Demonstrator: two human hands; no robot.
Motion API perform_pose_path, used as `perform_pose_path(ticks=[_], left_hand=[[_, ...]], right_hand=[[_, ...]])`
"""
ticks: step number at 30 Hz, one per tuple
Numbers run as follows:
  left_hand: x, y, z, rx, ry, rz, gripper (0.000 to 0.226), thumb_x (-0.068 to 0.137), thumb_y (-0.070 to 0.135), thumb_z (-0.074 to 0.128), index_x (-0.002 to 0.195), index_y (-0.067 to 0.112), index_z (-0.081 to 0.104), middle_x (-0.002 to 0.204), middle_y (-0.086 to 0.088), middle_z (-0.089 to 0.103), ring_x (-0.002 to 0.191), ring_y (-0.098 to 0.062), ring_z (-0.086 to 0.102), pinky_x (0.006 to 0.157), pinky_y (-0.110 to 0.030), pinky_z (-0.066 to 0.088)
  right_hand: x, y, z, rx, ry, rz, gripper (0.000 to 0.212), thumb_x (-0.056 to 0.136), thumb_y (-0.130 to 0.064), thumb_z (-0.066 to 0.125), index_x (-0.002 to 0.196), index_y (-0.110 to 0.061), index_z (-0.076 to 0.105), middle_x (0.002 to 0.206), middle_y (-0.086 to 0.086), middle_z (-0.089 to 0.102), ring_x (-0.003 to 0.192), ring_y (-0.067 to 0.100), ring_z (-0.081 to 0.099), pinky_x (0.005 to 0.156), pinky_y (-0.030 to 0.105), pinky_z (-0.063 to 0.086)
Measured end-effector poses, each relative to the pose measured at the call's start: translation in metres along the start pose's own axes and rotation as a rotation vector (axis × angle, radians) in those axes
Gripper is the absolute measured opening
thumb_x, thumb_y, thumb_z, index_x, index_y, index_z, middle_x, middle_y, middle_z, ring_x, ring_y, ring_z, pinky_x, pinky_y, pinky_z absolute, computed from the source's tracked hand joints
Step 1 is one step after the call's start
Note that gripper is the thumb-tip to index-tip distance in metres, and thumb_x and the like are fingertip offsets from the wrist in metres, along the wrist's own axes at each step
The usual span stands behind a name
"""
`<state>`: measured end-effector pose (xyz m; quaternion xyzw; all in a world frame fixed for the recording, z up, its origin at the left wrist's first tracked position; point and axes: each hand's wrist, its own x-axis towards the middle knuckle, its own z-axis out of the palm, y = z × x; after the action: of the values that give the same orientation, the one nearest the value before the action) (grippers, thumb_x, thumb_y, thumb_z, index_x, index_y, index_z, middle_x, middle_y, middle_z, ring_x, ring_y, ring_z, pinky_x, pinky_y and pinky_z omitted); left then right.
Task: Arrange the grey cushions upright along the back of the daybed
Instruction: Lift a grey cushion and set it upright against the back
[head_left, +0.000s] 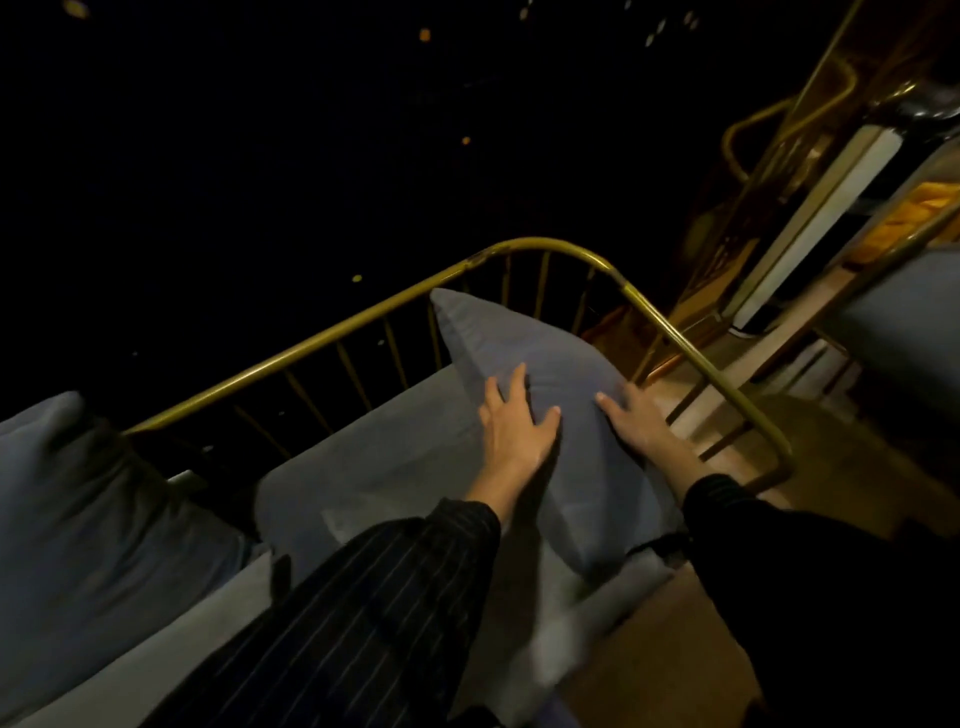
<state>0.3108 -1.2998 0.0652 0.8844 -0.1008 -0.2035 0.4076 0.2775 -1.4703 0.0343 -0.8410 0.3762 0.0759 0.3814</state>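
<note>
A grey cushion stands tilted at the right end of the daybed, its upper corner leaning on the brass rail. My left hand lies flat on its face with fingers spread. My right hand presses flat against its right edge, beside the curved end of the rail. Neither hand grips the fabric. A second grey cushion leans against the rail at the far left. The daybed's grey mattress stretches between the two cushions.
Beyond the rail everything is dark, with a few small lights. To the right, past the rail's bend, lie a wooden floor, a white-edged piece of furniture and another brass-framed seat.
</note>
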Motion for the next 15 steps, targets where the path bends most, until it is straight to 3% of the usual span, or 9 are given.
perform_pose_path(ticks=[5, 10, 13, 15], left_hand=[[0.021, -0.016, 0.031, 0.275, -0.007, -0.061, 0.071, 0.093, 0.055, 0.050, 0.154, 0.035, 0.020, 0.166, -0.002, -0.006, 0.151, -0.037, 0.000, 0.115, -0.059, 0.027], [0.018, -0.075, 0.019, 0.163, 0.020, -0.333, 0.074, 0.093, 0.044, 0.056, 0.155, 0.041, 0.016, 0.167, -0.006, -0.004, 0.151, -0.042, 0.011, 0.119, -0.051, 0.017], [0.019, -0.091, 0.023, 0.076, 0.012, -0.455, 0.071, 0.098, 0.040, 0.052, 0.155, 0.045, 0.009, 0.167, -0.007, -0.007, 0.150, -0.043, 0.013, 0.120, -0.053, 0.018], [0.017, -0.097, 0.028, 0.044, 0.016, -0.482, 0.070, 0.100, 0.039, 0.049, 0.154, 0.047, 0.005, 0.167, -0.007, -0.009, 0.150, -0.042, 0.013, 0.120, -0.053, 0.020]], right_hand=[[0.022, 0.012, 0.028, -0.105, -0.083, 0.019, 0.057, 0.096, -0.054, 0.033, 0.145, -0.026, 0.037, 0.150, 0.011, 0.038, 0.137, 0.036, 0.035, 0.112, 0.055, 0.028], [0.025, 0.002, 0.028, -0.155, -0.112, -0.234, 0.041, 0.096, -0.043, 0.045, 0.133, -0.028, 0.054, 0.138, 0.005, 0.051, 0.130, 0.031, 0.040, 0.107, 0.053, 0.029], [0.059, 0.000, 0.013, -0.218, -0.102, -0.260, 0.045, 0.095, -0.043, 0.048, 0.137, -0.027, 0.049, 0.143, 0.008, 0.044, 0.133, 0.034, 0.034, 0.111, 0.055, 0.025], [0.086, 0.004, -0.003, -0.250, -0.105, -0.172, 0.056, 0.092, -0.050, 0.048, 0.142, -0.026, 0.041, 0.149, 0.011, 0.035, 0.138, 0.038, 0.028, 0.112, 0.057, 0.023]])
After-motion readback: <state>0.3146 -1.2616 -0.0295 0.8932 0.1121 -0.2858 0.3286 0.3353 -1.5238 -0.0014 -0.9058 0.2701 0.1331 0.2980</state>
